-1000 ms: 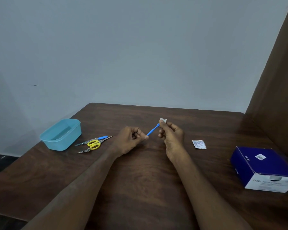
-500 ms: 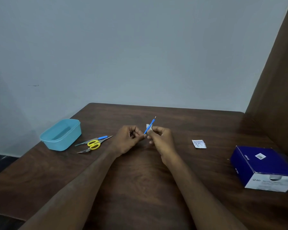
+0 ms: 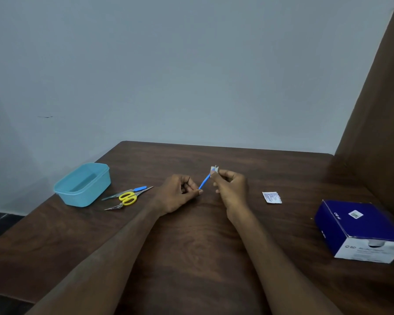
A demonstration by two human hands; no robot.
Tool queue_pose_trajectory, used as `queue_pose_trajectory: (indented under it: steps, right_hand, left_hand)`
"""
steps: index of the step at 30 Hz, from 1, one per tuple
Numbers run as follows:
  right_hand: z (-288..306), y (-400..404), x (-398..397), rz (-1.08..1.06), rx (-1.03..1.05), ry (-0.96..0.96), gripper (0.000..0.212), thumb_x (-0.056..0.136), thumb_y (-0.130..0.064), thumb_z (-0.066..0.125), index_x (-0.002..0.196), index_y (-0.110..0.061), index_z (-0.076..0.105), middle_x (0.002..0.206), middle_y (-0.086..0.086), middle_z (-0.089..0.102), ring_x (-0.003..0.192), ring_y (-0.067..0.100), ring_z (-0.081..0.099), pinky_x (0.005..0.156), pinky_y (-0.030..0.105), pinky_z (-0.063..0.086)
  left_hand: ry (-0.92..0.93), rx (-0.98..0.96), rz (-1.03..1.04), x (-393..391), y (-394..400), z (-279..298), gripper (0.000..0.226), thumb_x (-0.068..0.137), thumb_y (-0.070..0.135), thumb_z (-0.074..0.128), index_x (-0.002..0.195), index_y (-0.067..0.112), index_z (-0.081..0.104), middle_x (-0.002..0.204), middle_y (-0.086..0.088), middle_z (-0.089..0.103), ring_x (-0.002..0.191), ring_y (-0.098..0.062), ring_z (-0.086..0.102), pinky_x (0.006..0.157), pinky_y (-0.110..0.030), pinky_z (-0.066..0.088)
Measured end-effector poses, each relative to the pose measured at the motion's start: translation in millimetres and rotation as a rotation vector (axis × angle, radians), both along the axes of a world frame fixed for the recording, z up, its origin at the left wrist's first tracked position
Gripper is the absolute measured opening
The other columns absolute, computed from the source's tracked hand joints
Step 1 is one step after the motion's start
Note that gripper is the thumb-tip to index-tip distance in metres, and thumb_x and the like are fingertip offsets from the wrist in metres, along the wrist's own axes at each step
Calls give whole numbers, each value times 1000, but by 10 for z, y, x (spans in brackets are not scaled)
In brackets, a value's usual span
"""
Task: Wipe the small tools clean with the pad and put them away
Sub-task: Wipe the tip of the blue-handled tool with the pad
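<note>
Half a second ago the right hand had the white pad low on the blue-handled tool, close to the left hand's grip, with the metal tip standing bare above it. Now the pad sits at the far end of the tool and covers that tip, much as it did a second ago. I read this as another stroke out along the shaft, so the wiping of this tool is in progress, not finished.

Nearest the camera, both forearms reach forward over the dark wooden desk. The left hand pinches the near end of the blue handle between thumb and curled fingers and holds it slanting up and away. The right hand's fingers are curled and pinch the pad around the tool's far end, lifted a little above the desk.

To the right, a torn white sachet lies flat, and the dark blue box stands near the right edge. To the left, well apart from the hands, the yellow-handled scissors, a second blue-handled tool and what looks like a metal clip lie together untouched. Just beyond them stands the light blue tub, open; I see nothing in it, though its floor is only partly visible. Judging by that, most of the task remains: this tool goes into the tub, and the others still need wiping.
</note>
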State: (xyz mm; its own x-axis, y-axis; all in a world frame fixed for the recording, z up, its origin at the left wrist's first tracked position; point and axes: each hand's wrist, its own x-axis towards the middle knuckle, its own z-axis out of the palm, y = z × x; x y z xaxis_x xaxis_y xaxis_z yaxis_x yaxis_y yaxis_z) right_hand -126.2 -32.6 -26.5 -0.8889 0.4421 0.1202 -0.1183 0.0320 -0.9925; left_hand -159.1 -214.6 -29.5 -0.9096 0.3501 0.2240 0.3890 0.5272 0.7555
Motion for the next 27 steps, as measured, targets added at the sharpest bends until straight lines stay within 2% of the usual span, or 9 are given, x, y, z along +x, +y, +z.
queue_pose_trajectory:
  steps: [4,6,8,12,15,18,20,24,27]
  right_hand:
    - [-31,18,-18,-30,4,13,15,87,-33,85,76,-30,76,72,2,77,61,9,64,76,46,62]
    - [-38,-1,-17,-44,28,26,16,86,-37,86,75,-30,77,70,-1,76,61,8,66,77,47,62]
    - [-40,11,-35,-77,21,41,16,83,-41,87,74,-30,79,71,-5,77,67,10,70,78,47,64]
    - [-2,78,-67,-159,-129,86,19,84,-43,87,82,-24,82,79,-6,79,71,7,66,81,48,62]
    - [14,138,-52,-226,-82,121,21,87,-47,85,82,-26,82,74,-16,76,67,-1,62,78,35,58]
    - [1,108,-36,-105,-77,122,12,85,-36,89,87,-27,82,78,-15,79,70,-1,68,80,37,60]
    - [-13,51,-10,-27,-74,99,17,83,-30,91,94,-22,81,81,-9,81,74,1,72,83,40,62]
    - [-61,47,-32,9,-69,65,13,89,-31,86,89,-19,81,79,-6,80,62,3,61,70,36,55]
    - [-76,68,-98,24,-114,97,25,98,-33,76,83,-14,80,71,-3,72,58,8,51,61,29,46]
  left_hand:
    - [1,-62,-9,-23,-23,-21,17,91,33,85,84,20,78,79,2,79,70,-11,68,68,-37,56]
    - [1,-66,-7,-27,-30,-24,17,91,34,85,84,20,77,79,3,79,70,-10,68,69,-37,57]
    - [-6,-58,-9,-22,-25,-17,17,91,34,85,84,19,78,80,2,80,70,-11,68,67,-34,55]
    - [-15,-31,-2,5,0,10,18,90,34,87,86,18,79,80,0,79,66,-5,63,62,-25,48]
    - [-34,45,5,21,3,25,16,91,29,87,86,16,79,81,-13,77,62,-4,55,56,-18,43]
    - [-51,86,-6,48,1,46,15,91,26,86,86,14,79,83,-19,76,63,-7,55,56,-20,42]
    - [-56,90,-20,61,-5,56,15,91,27,86,86,14,80,84,-18,76,65,-9,56,58,-23,44]
    - [-39,110,-69,70,-50,51,13,90,28,87,87,17,80,82,-13,76,66,-13,55,62,-30,42]
    - [-32,156,-87,43,-64,14,11,90,26,88,87,19,80,79,-9,76,66,-13,54,61,-30,41]
